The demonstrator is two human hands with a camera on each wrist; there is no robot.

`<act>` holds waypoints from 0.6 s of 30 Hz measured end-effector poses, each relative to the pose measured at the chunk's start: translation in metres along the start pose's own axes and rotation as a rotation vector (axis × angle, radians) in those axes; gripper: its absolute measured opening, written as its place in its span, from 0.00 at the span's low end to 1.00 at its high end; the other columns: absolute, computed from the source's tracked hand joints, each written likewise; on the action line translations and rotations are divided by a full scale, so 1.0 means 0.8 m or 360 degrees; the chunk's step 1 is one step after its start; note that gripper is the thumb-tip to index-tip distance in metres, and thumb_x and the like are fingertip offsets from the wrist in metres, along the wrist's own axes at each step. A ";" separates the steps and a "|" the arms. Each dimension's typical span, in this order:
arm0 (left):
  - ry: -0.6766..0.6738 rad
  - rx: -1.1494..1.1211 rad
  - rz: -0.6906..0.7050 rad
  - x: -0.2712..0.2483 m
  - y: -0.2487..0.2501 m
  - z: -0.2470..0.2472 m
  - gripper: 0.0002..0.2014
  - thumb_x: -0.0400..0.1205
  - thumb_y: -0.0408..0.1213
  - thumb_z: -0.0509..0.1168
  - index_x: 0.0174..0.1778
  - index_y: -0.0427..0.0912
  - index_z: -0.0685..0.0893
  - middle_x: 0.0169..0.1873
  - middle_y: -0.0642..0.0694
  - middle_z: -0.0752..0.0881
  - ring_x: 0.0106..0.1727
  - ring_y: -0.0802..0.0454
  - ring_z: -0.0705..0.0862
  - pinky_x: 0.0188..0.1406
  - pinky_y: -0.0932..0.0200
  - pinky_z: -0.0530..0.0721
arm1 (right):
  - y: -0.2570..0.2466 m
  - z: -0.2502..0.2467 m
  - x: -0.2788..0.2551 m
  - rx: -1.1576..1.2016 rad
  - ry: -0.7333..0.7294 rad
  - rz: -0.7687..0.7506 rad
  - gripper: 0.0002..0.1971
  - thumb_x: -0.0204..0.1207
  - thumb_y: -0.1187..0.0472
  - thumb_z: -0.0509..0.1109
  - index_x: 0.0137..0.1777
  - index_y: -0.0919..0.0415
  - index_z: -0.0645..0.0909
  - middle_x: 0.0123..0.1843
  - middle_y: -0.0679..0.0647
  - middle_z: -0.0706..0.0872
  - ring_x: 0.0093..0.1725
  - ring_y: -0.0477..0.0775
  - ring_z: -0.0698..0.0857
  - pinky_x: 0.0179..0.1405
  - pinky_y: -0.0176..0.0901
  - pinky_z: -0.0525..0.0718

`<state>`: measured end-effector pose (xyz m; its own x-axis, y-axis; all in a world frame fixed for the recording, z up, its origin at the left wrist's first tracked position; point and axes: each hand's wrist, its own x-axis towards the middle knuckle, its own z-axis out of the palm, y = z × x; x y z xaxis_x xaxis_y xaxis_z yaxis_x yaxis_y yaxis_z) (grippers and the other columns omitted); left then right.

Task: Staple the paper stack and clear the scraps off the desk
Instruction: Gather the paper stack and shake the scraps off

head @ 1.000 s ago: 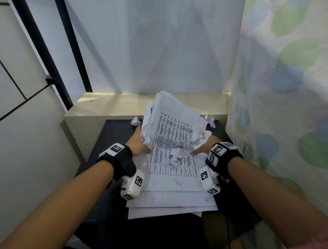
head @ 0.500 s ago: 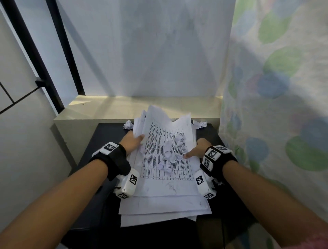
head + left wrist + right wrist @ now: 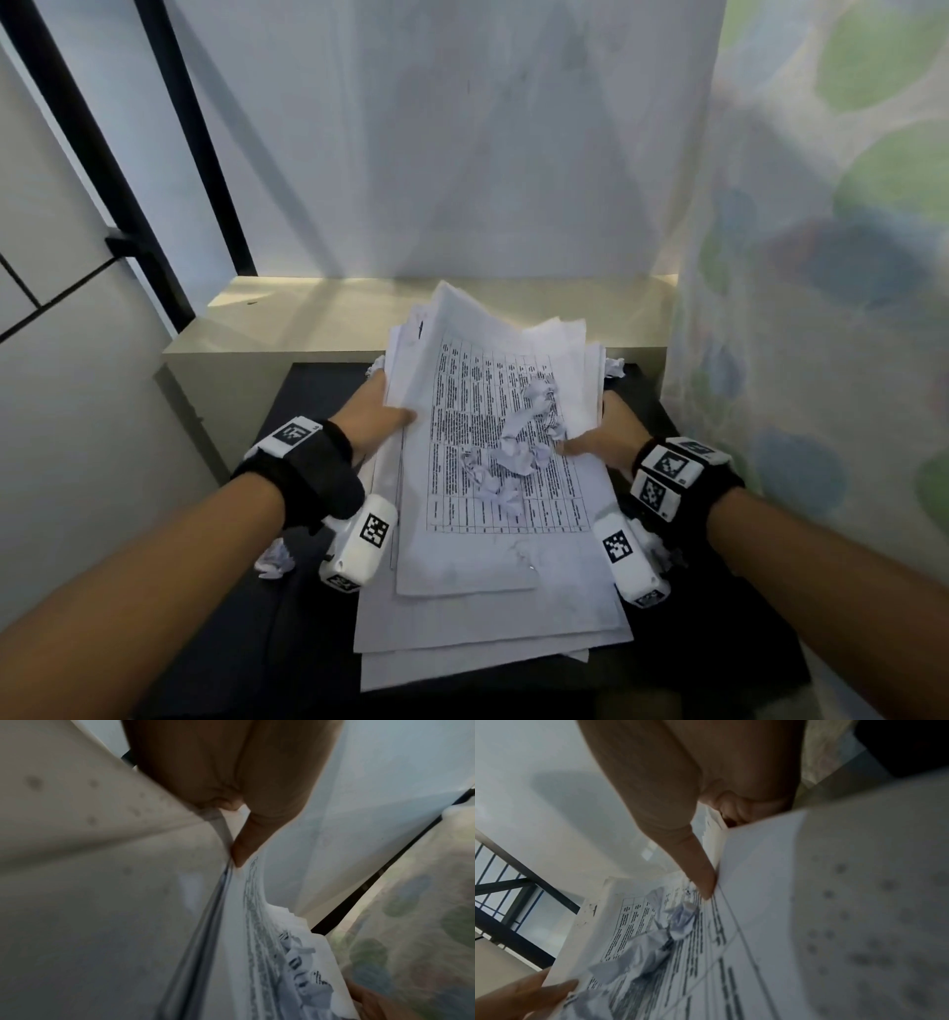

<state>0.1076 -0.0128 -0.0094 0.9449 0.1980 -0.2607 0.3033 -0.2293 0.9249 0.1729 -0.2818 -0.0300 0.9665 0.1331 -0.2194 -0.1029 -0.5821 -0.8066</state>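
Observation:
A loose paper stack (image 3: 493, 545) with a printed table on top lies on the black desk (image 3: 221, 647). My left hand (image 3: 377, 419) grips its left edge, thumb on top, fingers underneath. My right hand (image 3: 598, 442) grips the right edge the same way. The far end of the stack is raised and curls inward. Several crumpled paper scraps (image 3: 518, 452) lie in the trough on the top sheet. The left wrist view shows my thumb pinching the paper stack (image 3: 231, 943). In the right wrist view the scraps (image 3: 654, 939) lie on the paper stack (image 3: 770, 902).
More crumpled scraps lie on the desk: one near my left wrist (image 3: 274, 560), one at the far left (image 3: 375, 366), one at the far right (image 3: 613, 367). A beige ledge (image 3: 318, 321) runs behind the desk. A patterned curtain (image 3: 821, 308) hangs close on the right.
Both hands have lifted the far end of the stack again after lowering it. The scraps have slid together toward the middle of the top sheet.

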 end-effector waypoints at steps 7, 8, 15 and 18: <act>0.0070 -0.0205 0.0042 -0.012 0.027 -0.011 0.30 0.79 0.17 0.59 0.76 0.35 0.63 0.69 0.38 0.78 0.69 0.38 0.78 0.68 0.44 0.77 | -0.039 -0.031 0.001 0.0258 -0.0005 -0.0086 0.34 0.58 0.71 0.82 0.66 0.66 0.75 0.58 0.56 0.84 0.60 0.56 0.81 0.65 0.54 0.79; 0.0085 -0.0215 0.0076 -0.014 0.035 -0.014 0.30 0.78 0.17 0.59 0.77 0.36 0.62 0.69 0.38 0.78 0.68 0.39 0.78 0.67 0.44 0.78 | -0.049 -0.037 -0.002 0.0319 -0.0024 -0.0093 0.31 0.59 0.73 0.81 0.64 0.67 0.77 0.57 0.58 0.85 0.59 0.58 0.83 0.65 0.56 0.80; 0.0257 -0.0257 0.0375 -0.026 0.085 -0.022 0.30 0.78 0.17 0.59 0.77 0.38 0.65 0.64 0.41 0.81 0.61 0.44 0.82 0.50 0.60 0.83 | -0.100 -0.049 0.000 0.0638 -0.0051 -0.0218 0.29 0.64 0.81 0.72 0.65 0.68 0.72 0.61 0.65 0.83 0.61 0.65 0.83 0.67 0.60 0.79; 0.0348 -0.0230 0.0461 -0.030 0.093 -0.021 0.28 0.76 0.17 0.59 0.74 0.36 0.70 0.65 0.38 0.82 0.62 0.43 0.82 0.58 0.51 0.82 | -0.104 -0.050 -0.009 0.0667 0.0002 -0.0329 0.29 0.66 0.82 0.70 0.67 0.65 0.70 0.61 0.62 0.82 0.62 0.63 0.82 0.65 0.55 0.80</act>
<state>0.1053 -0.0190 0.0706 0.9356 0.3466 0.0677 -0.0075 -0.1722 0.9850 0.1836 -0.2667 0.0608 0.9771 0.2108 -0.0302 0.0060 -0.1690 -0.9856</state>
